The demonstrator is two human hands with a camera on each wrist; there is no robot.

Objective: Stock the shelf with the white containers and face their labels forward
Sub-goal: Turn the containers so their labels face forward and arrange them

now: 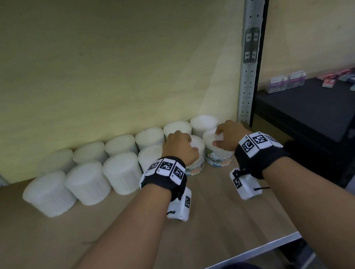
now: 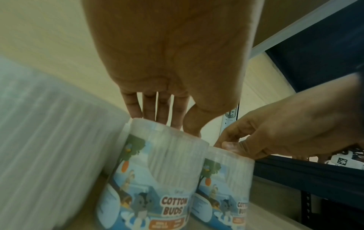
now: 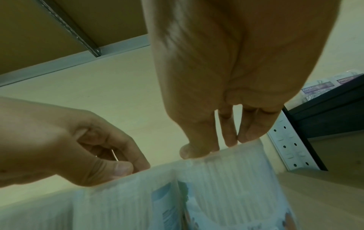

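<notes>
Two rows of white containers [image 1: 85, 182] lined up on the wooden shelf [image 1: 224, 223]. Left hand [image 1: 181, 148] gripping one labelled tub [image 1: 196, 154] from the top, right hand [image 1: 230, 137] gripping its neighbour [image 1: 216, 154], labels facing out. Small boxes [image 1: 284, 82] off right.

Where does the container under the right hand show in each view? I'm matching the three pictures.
Head: the container under the right hand stands at the right end of the front row, label forward.
Left wrist: lower right, next to the left hand's container.
Right wrist: bottom centre-right, below the fingertips.
Shared landmark: the perforated grey upright.
</notes>
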